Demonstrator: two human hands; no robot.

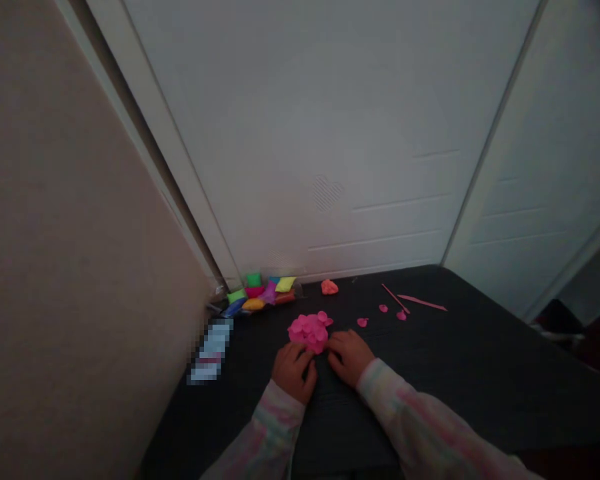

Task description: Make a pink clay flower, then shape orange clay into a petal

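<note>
Both hands, left [294,372] and right [349,357], loosely curled, rest fingertips at the near edge of the pink clay cluster [310,331] on the black table [455,360]; grip unclear.

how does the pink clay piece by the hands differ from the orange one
The pink clay piece is wide and covered in small rounded bits; the orange lump is smaller and crumpled. Fingers touch the pink piece, while the orange lump sits untouched near the wall panel. Both rest on the dark table.
</note>
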